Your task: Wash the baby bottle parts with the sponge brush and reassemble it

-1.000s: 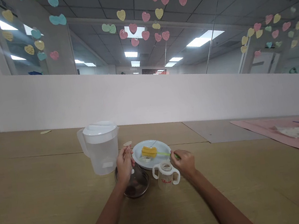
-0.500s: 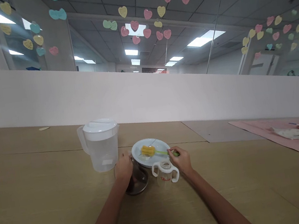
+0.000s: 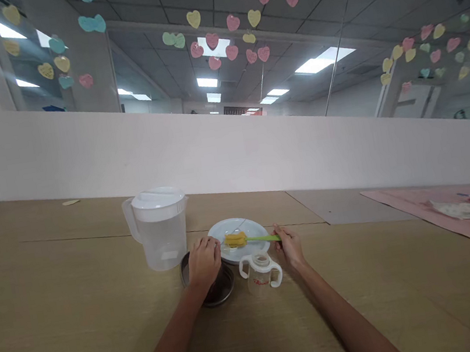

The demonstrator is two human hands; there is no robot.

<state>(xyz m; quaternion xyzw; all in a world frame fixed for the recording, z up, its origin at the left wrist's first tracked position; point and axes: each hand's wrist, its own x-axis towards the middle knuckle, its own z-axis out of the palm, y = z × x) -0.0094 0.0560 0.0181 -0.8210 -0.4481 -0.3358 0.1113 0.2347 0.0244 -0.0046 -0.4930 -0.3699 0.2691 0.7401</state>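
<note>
Right hand point(image 3: 289, 245): fingers pinch green handle, yellow sponge brush point(image 3: 236, 239) over plate point(image 3: 217, 229) | left hand point(image 3: 204, 261): over dark bowl point(image 3: 220, 291), fingertips' grip unclear | brown surface point(image 3: 105, 313), white wall point(image 3: 231, 153)

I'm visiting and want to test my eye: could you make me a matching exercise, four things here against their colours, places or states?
1. Jug
2. Brush
3. Cup
4. Dish

A. Two-handled, on the near side of the plate
B. Dark, partly hidden by the left hand
C. Topped with a white lid
D. Yellow and green, held by the right hand

Pairs: 1-C, 2-D, 3-A, 4-B
</note>
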